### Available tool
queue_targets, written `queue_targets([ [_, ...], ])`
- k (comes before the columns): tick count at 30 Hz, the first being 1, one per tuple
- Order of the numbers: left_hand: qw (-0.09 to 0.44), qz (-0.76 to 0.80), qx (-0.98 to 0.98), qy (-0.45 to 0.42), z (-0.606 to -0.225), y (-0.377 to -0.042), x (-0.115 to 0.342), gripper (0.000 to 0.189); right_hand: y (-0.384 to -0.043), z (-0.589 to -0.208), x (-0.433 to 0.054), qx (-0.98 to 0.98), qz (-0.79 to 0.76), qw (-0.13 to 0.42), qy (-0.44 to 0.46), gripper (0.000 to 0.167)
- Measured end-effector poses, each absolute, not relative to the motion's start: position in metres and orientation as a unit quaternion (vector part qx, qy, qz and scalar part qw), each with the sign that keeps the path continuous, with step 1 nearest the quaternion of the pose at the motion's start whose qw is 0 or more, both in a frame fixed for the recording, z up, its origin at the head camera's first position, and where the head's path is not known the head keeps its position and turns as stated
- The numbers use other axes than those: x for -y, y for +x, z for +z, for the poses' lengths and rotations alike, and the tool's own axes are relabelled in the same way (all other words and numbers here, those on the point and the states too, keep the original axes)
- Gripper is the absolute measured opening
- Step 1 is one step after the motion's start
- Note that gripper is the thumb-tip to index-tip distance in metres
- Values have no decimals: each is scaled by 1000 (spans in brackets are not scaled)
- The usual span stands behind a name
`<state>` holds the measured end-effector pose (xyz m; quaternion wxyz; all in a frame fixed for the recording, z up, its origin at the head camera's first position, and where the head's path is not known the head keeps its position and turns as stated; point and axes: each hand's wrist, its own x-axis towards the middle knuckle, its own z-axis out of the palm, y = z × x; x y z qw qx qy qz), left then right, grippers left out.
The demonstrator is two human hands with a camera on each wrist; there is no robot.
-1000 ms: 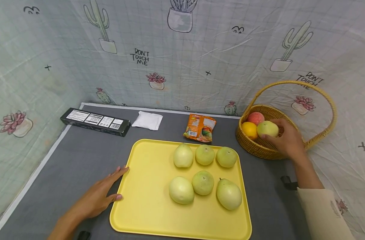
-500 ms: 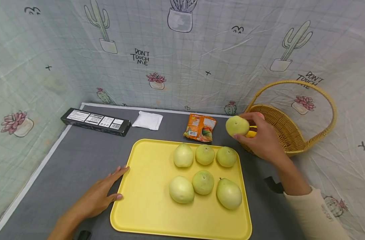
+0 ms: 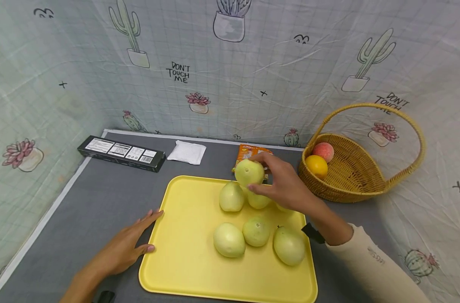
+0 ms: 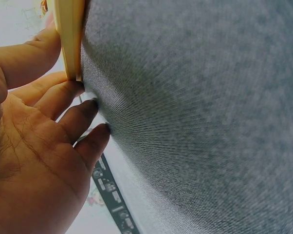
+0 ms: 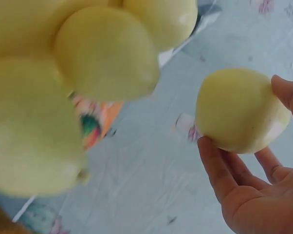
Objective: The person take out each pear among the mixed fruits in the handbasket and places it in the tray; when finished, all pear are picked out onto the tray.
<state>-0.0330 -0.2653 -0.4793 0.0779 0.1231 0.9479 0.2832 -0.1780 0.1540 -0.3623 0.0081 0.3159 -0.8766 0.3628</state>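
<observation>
My right hand [image 3: 281,179] holds a round pale-green fruit [image 3: 249,172] between thumb and fingers, raised over the back of the yellow tray [image 3: 184,252]. In the right wrist view the fruit [image 5: 241,109] looks smooth and yellowish, with fingertips on opposite sides. Several similar green fruits lie on the tray, among them a pear-shaped one with a stem [image 3: 289,246] and a rounder one [image 3: 229,240]. The hand overlaps part of the back row. My left hand [image 3: 125,246] rests at the tray's left rim, fingers extended, its thumb touching the rim [image 4: 71,39] in the left wrist view.
A wicker basket [image 3: 352,168] with a tall handle stands at the back right, holding an orange [image 3: 316,166] and a peach [image 3: 323,151]. Behind the tray lie an orange snack packet [image 3: 249,152], partly hidden, a white packet [image 3: 186,152] and a long black box [image 3: 121,153].
My right hand has lifted the green fruit out of the basket and carried it left to above the tray. The left hand stays at the tray's rim.
</observation>
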Motion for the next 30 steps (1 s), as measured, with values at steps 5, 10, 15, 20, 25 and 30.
queue_targets([
  [5,74,290,-946,126,-480,-33,267,91,-177,-364,-125,863,380,-41,329,58],
  [10,77,280,-949,124,-479,-34,266,92,-178,-373,-99,856,366,-78,357,56],
  [15,72,284,-948,127,-480,-33,268,93,-179,-383,-77,853,339,-115,379,54],
  [20,78,283,-948,126,-478,-33,266,93,-177,-390,-59,860,300,-132,392,58],
  [25,81,289,-946,125,-478,-33,265,91,-175,-396,-48,862,257,-150,410,60],
  [30,68,287,-947,130,-479,-32,266,91,-174,-401,-43,866,228,-160,416,58],
])
